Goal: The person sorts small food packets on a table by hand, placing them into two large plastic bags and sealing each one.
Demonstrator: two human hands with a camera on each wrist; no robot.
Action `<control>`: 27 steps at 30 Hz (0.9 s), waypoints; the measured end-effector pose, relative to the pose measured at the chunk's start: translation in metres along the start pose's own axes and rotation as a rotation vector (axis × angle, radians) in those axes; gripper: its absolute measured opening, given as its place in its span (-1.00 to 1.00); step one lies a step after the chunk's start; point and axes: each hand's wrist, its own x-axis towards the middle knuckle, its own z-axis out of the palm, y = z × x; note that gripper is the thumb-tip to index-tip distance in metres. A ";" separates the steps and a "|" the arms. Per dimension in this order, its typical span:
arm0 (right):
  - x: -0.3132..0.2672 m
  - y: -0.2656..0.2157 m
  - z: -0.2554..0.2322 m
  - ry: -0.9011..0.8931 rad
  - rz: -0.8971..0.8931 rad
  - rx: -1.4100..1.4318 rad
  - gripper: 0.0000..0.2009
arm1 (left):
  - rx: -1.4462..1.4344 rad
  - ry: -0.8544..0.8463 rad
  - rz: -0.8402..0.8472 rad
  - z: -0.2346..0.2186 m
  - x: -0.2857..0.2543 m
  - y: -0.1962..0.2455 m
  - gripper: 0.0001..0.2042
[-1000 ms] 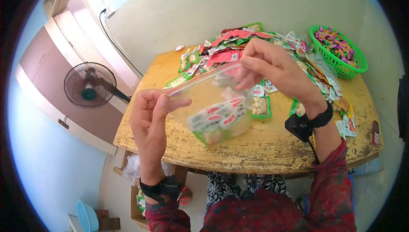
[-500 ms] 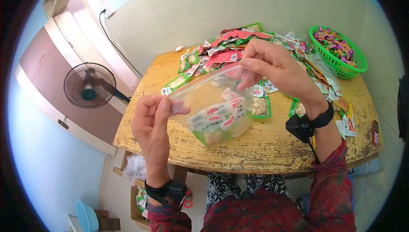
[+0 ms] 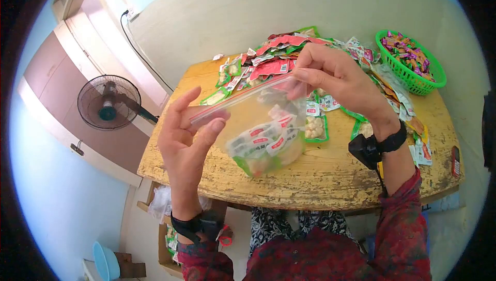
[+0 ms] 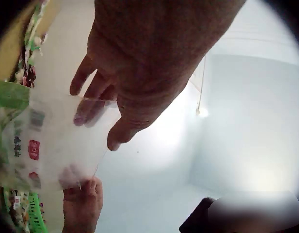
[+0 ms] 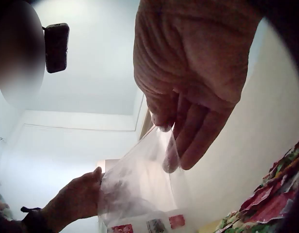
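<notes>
A clear zip bag [image 3: 253, 108] with a red line along its top hangs between the hands over the table. Several white-and-green food packets [image 3: 258, 139] with red labels lie in its bottom. My right hand [image 3: 336, 79] pinches the bag's top corner between thumb and fingers. At the opposite corner, my left hand [image 3: 183, 136] has its thumb apart from its fingers. Some left fingers [image 4: 84, 114] show through the clear plastic in the left wrist view, while the thumb [image 4: 115, 138] stands beside the bag's edge.
A heap of packets [image 3: 274, 69] covers the back of the worn yellow table [image 3: 232, 183]. One green-edged packet [image 3: 316, 128] lies just right of the bag. A green basket [image 3: 413, 77] of wrapped sweets stands back right, and a red phone [image 3: 455, 161] lies at the right edge.
My left hand has let go of the bag's corner, its thumb and fingers spreading apart. The right hand keeps its pinch almost in place.
</notes>
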 end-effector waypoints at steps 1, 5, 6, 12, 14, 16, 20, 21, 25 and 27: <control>0.000 0.001 -0.001 -0.001 -0.010 -0.016 -0.85 | 0.006 -0.026 -0.034 -0.001 0.001 0.000 -0.44; -0.003 0.004 0.004 -0.009 0.021 0.087 -0.85 | -0.097 -0.167 -0.127 -0.010 -0.006 -0.029 -0.39; -0.003 0.007 0.004 -0.011 0.023 0.113 -0.85 | -0.100 -0.195 -0.162 -0.013 -0.010 -0.040 -0.41; -0.003 0.004 0.013 0.023 0.105 0.190 -0.85 | -0.064 -0.141 -0.207 -0.010 -0.035 -0.055 -0.70; -0.002 0.004 0.014 0.043 0.095 0.125 -0.85 | -0.083 -0.102 -0.207 -0.008 -0.038 -0.055 -0.73; 0.000 0.004 0.014 0.071 0.084 0.003 -0.85 | -0.103 -0.072 -0.224 -0.003 -0.039 -0.053 -0.73; 0.003 0.020 0.015 0.140 0.130 -0.140 -0.85 | -0.048 -0.050 -0.216 -0.004 -0.042 -0.064 -0.67; 0.003 0.022 0.016 0.147 0.151 -0.132 -0.85 | -0.098 -0.037 -0.230 -0.002 -0.042 -0.063 -0.63; 0.003 0.034 0.015 0.103 0.302 -0.075 -0.85 | -0.228 0.063 -0.228 0.010 -0.043 -0.062 -0.44; 0.004 0.043 0.012 0.039 0.341 -0.131 -0.84 | -0.242 0.078 -0.229 0.013 -0.042 -0.061 -0.38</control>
